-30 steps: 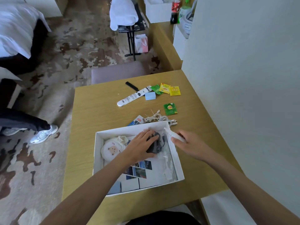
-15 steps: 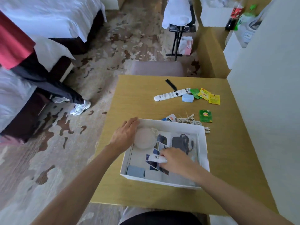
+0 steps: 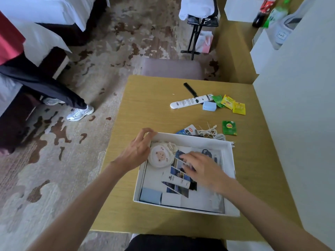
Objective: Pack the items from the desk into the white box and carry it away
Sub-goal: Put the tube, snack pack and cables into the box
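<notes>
The white box [image 3: 190, 138] stands open on the wooden desk [image 3: 145, 109]. Inside lie a round plush pouch with a pig face [image 3: 161, 155], photo prints [image 3: 178, 172], a white tube [image 3: 175, 180] and a light blue card [image 3: 150, 194]. My left hand [image 3: 137, 151] curls around the box's far-left corner. My right hand [image 3: 201, 169] hovers flat over the contents with its fingers spread, hiding a dark charger. Behind the box on the desk are a white cable [image 3: 210, 132], a blue-white packet [image 3: 187, 130], a green tea bag [image 3: 229, 127], a long white tube [image 3: 190, 102], a black comb [image 3: 189, 88], a small blue box [image 3: 209, 106] and several tea bags [image 3: 229, 103].
A white wall [image 3: 299, 124] borders the desk on the right. A padded chair [image 3: 172, 68] stands at the desk's far edge. To the left a person's leg and sneaker [image 3: 80, 112] rest on the patterned carpet beside a bed [image 3: 45, 19].
My right hand carried the white tube into the box and let it go there. My left hand left the dark charger and moved to the box's far-left corner.
</notes>
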Motion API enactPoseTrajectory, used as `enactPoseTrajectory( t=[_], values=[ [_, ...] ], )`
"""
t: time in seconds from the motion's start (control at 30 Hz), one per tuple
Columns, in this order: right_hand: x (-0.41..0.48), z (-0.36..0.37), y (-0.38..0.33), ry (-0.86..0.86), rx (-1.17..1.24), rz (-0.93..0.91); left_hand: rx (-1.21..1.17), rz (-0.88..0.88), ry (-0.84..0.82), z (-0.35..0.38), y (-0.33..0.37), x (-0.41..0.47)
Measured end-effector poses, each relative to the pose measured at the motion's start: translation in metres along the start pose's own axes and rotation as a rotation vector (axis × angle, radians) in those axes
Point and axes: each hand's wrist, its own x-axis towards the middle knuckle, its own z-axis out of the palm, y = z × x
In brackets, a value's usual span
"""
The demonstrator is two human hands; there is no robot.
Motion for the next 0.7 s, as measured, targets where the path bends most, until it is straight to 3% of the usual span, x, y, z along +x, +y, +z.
enactPoseTrajectory(
  t=[0.17,0.27,0.37,0.47,0.63,0.7],
  values=[
    [0.016,-0.034,0.029,0.25,0.023,0.074,0.003,-0.083,-0.021,-0.001,-0.009,0.02],
    [0.029,-0.044,0.056,0.274,0.132,0.167,0.059,-0.087,-0.02,-0.003,-0.009,0.037],
    [0.049,-0.047,0.092,0.159,0.238,0.348,-0.011,-0.14,-0.071,-0.003,-0.008,0.065],
    [0.072,-0.045,0.123,0.029,0.185,0.441,-0.075,-0.218,-0.16,0.007,-0.009,0.104],
    [0.103,-0.033,0.142,-0.26,0.199,0.502,0.025,-0.224,-0.511,0.042,-0.016,0.164],
    [0.114,-0.026,0.144,-0.398,0.118,0.44,0.056,-0.221,-0.622,0.056,-0.02,0.181]
  ],
)
